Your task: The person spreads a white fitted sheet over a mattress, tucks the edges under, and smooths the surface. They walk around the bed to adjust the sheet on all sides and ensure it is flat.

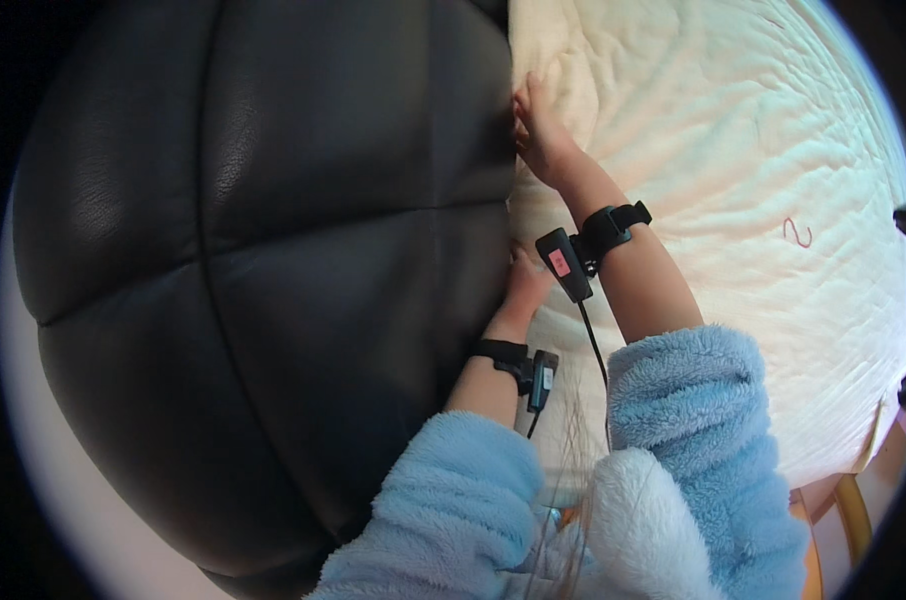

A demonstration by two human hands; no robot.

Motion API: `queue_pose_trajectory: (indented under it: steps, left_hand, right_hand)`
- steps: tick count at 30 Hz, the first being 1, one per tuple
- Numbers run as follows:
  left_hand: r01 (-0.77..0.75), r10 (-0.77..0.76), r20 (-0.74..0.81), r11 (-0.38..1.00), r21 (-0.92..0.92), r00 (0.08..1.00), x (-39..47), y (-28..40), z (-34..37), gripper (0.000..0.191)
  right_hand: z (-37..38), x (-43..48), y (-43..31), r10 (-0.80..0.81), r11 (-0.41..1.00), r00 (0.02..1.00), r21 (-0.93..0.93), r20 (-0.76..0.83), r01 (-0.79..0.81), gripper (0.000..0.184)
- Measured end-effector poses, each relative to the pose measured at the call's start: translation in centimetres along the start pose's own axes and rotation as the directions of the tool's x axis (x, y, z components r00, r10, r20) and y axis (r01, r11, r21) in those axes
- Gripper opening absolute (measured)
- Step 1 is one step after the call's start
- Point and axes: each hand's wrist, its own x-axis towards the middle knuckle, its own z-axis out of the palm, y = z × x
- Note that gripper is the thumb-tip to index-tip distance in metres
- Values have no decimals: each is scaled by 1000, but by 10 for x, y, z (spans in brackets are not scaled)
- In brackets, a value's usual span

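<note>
A cream quilted bed cover (693, 150) with wrinkles spreads over the right side, its edge running along a black leather padded headboard (318, 300). At that seam, my right hand (541, 135) rests on the cover's edge, its fingertips turned down against the leather and partly hidden. Nearer to me, my left hand (528, 279) is pressed into the same edge, with most of its fingers out of sight. Whether either hand pinches the fabric cannot be made out.
Black strapped devices sit on my right forearm (569, 262) and left wrist (543, 381), each with a cable. My fluffy blue sleeves (693, 390) are pushed up. A red squiggle of thread (796, 233) marks the cover. Pale wall (85, 457) shows behind the headboard.
</note>
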Motion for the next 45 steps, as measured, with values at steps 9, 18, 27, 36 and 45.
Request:
queue_pose_trajectory:
  steps: [9, 18, 27, 36, 45]
  left_hand:
    - [18, -49, -252, 992, -122, 967, 128, 175, -28, 67]
    - [204, -217, -133, 973, -103, 967, 134, 191, -27, 34]
    - [131, -134, -184, 991, -28, 974, 129, 182, -18, 42]
    - [253, -267, -42, 945, -207, 963, 113, 172, -35, 70]
    - [337, -351, -118, 934, -121, 929, 52, 178, -39, 73]
  right_hand:
    - [-7, 162, -195, 122, 991, 991, 66, -55, -118, 89]
    - [-9, 187, -183, 142, 987, 987, 91, -68, -136, 81]
    - [-24, 189, -146, 199, 977, 974, 101, -112, -188, 82]
    - [-35, 98, -83, 309, 947, 941, 133, -138, -291, 86]
    - [-26, 80, -87, 383, 912, 898, 243, -218, -330, 81]
